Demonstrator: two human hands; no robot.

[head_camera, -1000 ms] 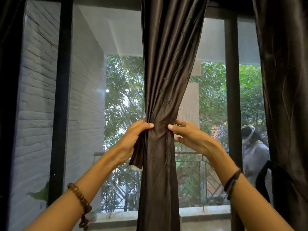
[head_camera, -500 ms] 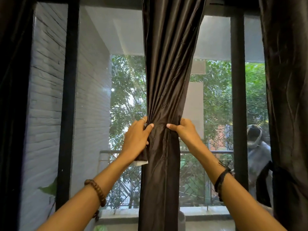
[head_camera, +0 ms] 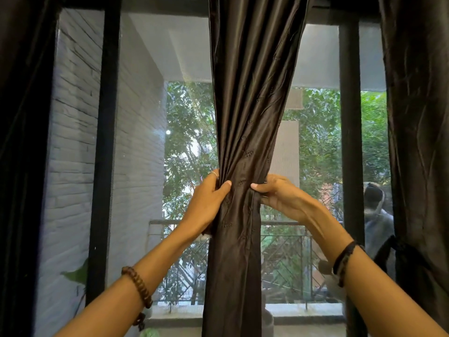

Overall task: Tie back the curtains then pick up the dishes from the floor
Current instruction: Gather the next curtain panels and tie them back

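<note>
From the head view, my left hand (head_camera: 206, 205) and my right hand (head_camera: 279, 197) are both closed around the middle curtain (head_camera: 243, 142), pinching it into a narrow waist in front of the window (head_camera: 145, 142). My thumbs press into the front of the fabric and my fingers wrap behind it, out of sight. A dark strip with a pale end hangs under my left palm; I take it for the tie-back (head_camera: 207, 233), though I cannot tell how far round it goes. To do this well, I judge I should hold the gather tight with one hand while the other draws the tie snug, level, with no folds slipping out. The right curtain (head_camera: 418, 142) looks already cinched low down. No dishes are in view.
</note>
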